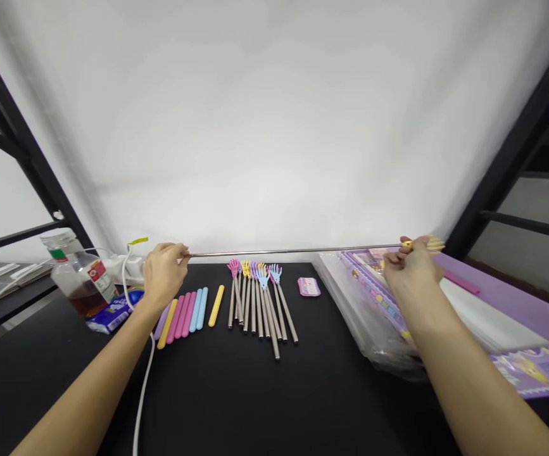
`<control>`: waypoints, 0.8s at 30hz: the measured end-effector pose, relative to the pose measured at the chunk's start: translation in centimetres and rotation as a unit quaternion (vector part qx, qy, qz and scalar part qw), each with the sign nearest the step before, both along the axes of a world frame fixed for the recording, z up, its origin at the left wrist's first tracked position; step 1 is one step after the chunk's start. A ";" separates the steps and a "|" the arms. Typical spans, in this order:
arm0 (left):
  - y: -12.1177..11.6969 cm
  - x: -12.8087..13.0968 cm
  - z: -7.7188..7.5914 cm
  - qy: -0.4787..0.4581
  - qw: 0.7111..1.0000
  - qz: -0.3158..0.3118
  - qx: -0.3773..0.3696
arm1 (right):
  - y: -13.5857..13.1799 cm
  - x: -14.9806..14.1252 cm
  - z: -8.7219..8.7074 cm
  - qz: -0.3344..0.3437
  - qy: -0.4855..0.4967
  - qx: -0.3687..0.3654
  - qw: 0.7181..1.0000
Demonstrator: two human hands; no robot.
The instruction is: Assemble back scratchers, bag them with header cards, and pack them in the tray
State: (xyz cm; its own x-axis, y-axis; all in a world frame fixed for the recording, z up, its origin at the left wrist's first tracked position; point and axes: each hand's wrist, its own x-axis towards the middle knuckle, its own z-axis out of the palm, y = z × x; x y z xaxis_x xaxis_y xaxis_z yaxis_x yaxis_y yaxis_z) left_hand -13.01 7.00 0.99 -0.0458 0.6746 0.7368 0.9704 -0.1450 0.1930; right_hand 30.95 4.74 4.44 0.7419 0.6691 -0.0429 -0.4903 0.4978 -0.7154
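Note:
A telescopic back scratcher (274, 251) is stretched out level between my hands, above the far edge of the black table. My left hand (164, 271) pinches its thin metal end. My right hand (411, 263) is closed round the other end, just below the yellow claw-shaped head. Under the rod lie several retracted back scratchers (259, 304) with pink, yellow, purple and blue heads. Left of them is a row of coloured handle sleeves (186, 315), with one yellow sleeve (216, 306) set apart. A small stack of printed cards (309, 287) lies to the right.
On the left stand a bottle of brown liquid (82, 278) and a blue packet (115, 311). A white cable (144, 386) runs down the black table (255, 405). Clear plastic bags (350, 304) and a purple printed box (530, 304) fill the right. A white wall rises behind.

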 end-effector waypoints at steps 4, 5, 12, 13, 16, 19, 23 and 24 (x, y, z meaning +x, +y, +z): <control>-0.2 0.3 0.1 0.012 1.000 0.029 -0.004 | 0.2 0.0 0.1 -0.056 0.057 -0.015 0.997; -0.2 0.4 0.2 0.012 1.000 0.028 -0.003 | 0.2 -0.1 0.2 -0.061 0.064 -0.015 0.996; 0.0 0.2 0.1 0.043 0.998 0.002 0.037 | -0.2 -0.7 0.3 -0.059 0.088 0.004 0.994; 0.1 0.2 0.1 0.049 0.998 -0.011 0.048 | -0.2 -1.0 0.2 -0.052 0.089 0.008 0.995; 0.1 1.1 0.2 0.066 0.991 -0.079 0.083 | -0.2 -2.8 -0.2 -0.007 0.085 0.019 0.996; -0.1 2.8 0.7 0.081 0.981 -0.151 0.095 | -0.1 -4.9 -0.4 0.052 0.075 0.029 0.995; -0.7 4.4 1.1 0.103 0.971 -0.206 0.062 | -0.4 -7.0 -0.9 0.123 0.013 0.081 0.989; -0.8 4.7 1.1 0.111 0.967 -0.223 0.048 | -0.5 -7.5 -1.0 0.142 -0.008 0.092 0.985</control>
